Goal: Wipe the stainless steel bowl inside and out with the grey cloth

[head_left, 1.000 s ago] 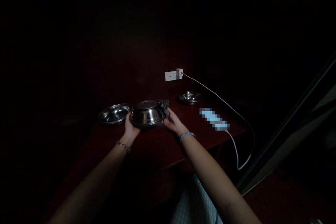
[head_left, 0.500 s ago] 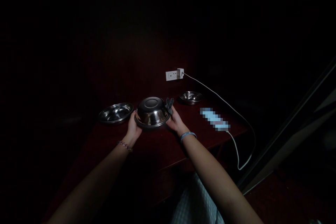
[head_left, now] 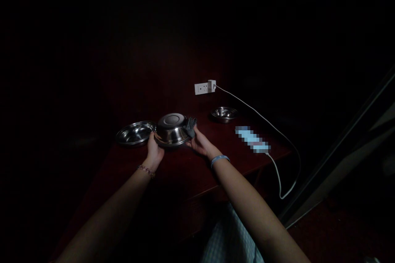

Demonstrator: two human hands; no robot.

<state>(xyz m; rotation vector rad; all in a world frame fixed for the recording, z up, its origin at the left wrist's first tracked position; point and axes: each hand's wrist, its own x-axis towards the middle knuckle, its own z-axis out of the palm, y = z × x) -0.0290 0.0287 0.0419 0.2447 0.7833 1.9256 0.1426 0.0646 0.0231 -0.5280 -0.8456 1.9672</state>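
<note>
An upturned steel bowl (head_left: pixel 171 129) is held bottom up just above a dark red table (head_left: pixel 185 168). My left hand (head_left: pixel 154 152) grips its left rim from below. At the bowl's right side, my right hand (head_left: pixel 199 144) presses a small grey cloth (head_left: pixel 189 125) against the metal. A beaded bracelet sits on my left wrist, a blue band on my right. The room is very dark.
A wide steel dish (head_left: pixel 135 132) lies on the table left of the bowl. A small steel bowl (head_left: pixel 224 114) stands at the back right. A phone (head_left: pixel 252 139) lies to the right, its white cable (head_left: pixel 277 131) running to a wall socket (head_left: pixel 204 87).
The bowl tilted toward me half a second ago, then shifted slightly left and levelled. The cloth moved from upright beside the rim to lying against the bowl's right side.
</note>
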